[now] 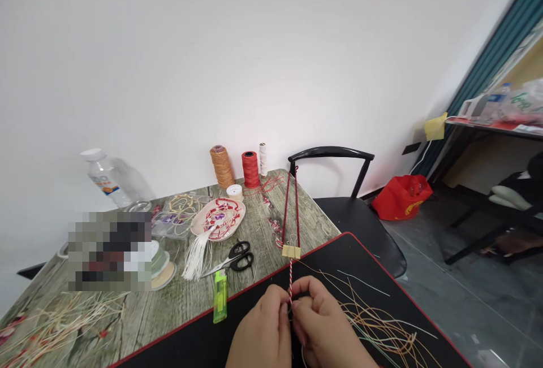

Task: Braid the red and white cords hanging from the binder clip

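Both hands (292, 320) pinch twisted red-white cord (291, 283) above black mat (360, 255). Thread spools (250, 170) stand at far edge of bench (314, 215); black chair (356, 221) right of it.

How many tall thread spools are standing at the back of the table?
3: an orange-brown spool, a red spool and a slim white spool, in a row along the wall.

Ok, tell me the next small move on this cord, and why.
Probably give it one more small twist with the fingers, right at its lower end: the red-and-white cord looks evenly twisted from the binder clip down to the left hand and right hand, which both pinch it there.
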{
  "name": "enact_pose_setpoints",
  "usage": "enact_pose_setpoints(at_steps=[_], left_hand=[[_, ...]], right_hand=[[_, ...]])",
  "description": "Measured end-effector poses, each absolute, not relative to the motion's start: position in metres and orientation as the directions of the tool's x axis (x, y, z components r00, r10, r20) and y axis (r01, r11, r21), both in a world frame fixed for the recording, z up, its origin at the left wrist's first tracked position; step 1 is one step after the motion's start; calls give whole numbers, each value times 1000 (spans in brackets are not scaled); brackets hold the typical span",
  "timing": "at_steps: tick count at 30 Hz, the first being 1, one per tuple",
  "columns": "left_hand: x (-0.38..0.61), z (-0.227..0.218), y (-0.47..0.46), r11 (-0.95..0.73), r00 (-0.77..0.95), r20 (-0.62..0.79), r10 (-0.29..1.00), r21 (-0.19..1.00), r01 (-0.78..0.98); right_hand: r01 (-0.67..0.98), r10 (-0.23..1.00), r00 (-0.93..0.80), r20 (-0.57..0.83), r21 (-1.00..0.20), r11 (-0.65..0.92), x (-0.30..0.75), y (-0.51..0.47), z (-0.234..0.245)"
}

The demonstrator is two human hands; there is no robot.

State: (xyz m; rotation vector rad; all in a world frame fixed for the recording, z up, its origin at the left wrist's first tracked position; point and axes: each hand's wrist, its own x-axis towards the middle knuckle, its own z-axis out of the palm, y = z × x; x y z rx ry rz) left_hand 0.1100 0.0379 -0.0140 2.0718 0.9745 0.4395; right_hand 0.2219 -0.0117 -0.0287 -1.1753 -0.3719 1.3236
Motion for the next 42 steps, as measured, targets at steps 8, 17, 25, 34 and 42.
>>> enact_pose_setpoints(at_steps=[8, 17, 25, 34, 42], left_hand=[[120, -17, 47, 33, 599, -196, 777, 962, 271], [123, -20, 53, 192, 600, -279, 750, 959, 206], [119, -23, 57, 133, 589, -287, 756, 948, 291], [118, -50, 61, 247, 605, -297, 739, 955, 167], [120, -42, 61, 163, 595, -275, 755, 958, 236]], right_hand=[[-409, 913, 311, -266, -904, -124, 222, -10, -49], [45, 969, 199, -148, -986, -160, 235, -20, -32], [850, 998, 62, -10, -523, -58, 252, -30, -9], [687, 988, 143, 49, -724, -63, 249, -29, -14], [709, 968, 235, 91, -698, -106, 243, -23, -25]])
